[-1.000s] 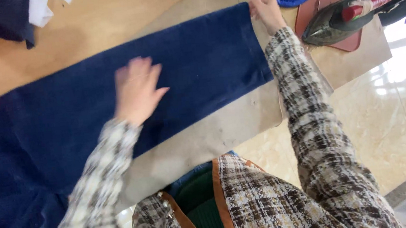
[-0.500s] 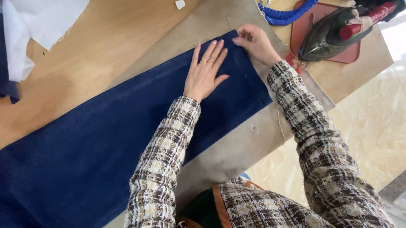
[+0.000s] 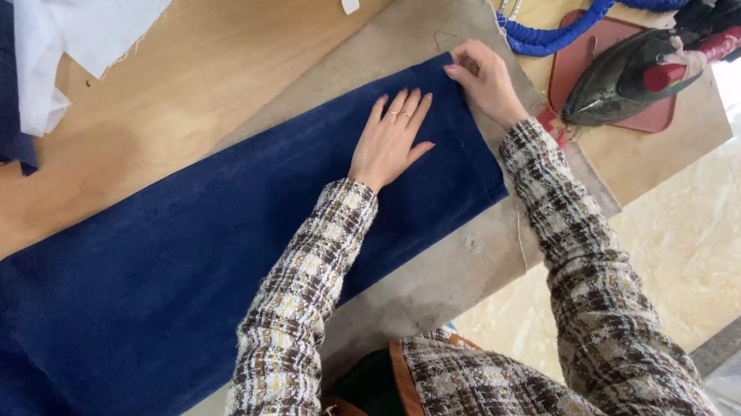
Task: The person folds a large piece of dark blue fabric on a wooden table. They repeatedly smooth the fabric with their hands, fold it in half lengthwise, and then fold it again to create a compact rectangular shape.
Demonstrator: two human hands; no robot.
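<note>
One long dark blue cloth (image 3: 210,252) lies flat across the table (image 3: 193,89), on top of one grey pressing mat (image 3: 451,273). Its short end sits near the far right corner of the mat.

There are two hands. The left hand (image 3: 391,137) lies flat on the blue cloth near that end, with its grip released and the fingers (image 3: 405,103) spread out. The right hand (image 3: 486,81) is at the far corner of the cloth's end. Its fingers curl down and pinch the cloth's edge there.

One iron (image 3: 641,74) rests on one red stand (image 3: 576,67), just beside the right hand, near the right edge of the table. One blue hose (image 3: 571,17) loops behind it. One white cloth (image 3: 85,27) lies at the far left corner of the table.
</note>
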